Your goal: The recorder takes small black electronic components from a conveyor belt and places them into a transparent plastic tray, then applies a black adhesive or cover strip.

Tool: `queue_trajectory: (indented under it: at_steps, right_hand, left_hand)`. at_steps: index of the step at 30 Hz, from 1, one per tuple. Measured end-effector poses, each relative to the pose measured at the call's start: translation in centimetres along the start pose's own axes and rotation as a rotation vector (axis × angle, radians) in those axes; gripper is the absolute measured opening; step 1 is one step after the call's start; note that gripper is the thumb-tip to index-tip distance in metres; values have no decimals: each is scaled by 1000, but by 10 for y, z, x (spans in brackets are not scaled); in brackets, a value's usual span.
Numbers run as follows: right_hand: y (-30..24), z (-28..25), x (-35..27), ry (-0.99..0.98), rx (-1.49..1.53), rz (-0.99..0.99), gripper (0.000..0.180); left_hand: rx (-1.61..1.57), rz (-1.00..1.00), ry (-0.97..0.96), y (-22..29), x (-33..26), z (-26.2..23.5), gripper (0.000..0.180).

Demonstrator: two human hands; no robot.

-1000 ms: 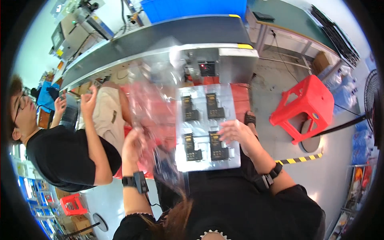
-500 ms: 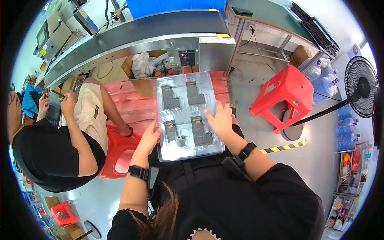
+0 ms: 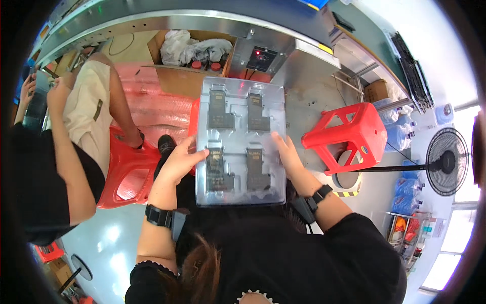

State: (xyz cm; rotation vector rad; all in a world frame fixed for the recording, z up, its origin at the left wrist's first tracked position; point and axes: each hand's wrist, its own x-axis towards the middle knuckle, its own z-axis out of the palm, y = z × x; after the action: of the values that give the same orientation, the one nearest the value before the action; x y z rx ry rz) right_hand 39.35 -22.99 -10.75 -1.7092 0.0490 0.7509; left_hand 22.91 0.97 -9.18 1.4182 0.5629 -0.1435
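Observation:
A clear plastic blister tray (image 3: pixel 241 139) is held in front of my body, its pockets carrying several flat black L-shaped batteries (image 3: pixel 255 169). My left hand (image 3: pixel 179 161) grips the tray's left edge, thumb lying over the rim. On the opposite edge, my right hand (image 3: pixel 288 154) is closed, with its thumb at the rim and its other fingers partly hidden behind the tray. The tray's underside is out of sight.
Ahead runs a metal-sided conveyor (image 3: pixel 212 25), with a cardboard box (image 3: pixel 177 81) of crumpled plastic beneath. A seated co-worker (image 3: pixel 55 167) is at left. To the right are a red stool (image 3: pixel 354 134) and a black fan (image 3: pixel 448 161).
My view has turned, shifting the surroundings. The tray now sits straighter before me, with less glare over its batteries. Both hands stay on its side edges.

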Motion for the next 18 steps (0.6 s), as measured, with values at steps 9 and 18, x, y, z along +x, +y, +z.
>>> queue_trajectory:
  at_steps: [9, 18]
  right_hand:
    - [-10, 8, -6, 171, -344, 126, 59]
    - [-16, 29, -21, 170, -181, 272, 63]
  left_hand:
    - [219, 235, 284, 6, 42, 20, 47]
    - [254, 2, 221, 42, 41, 0, 43]
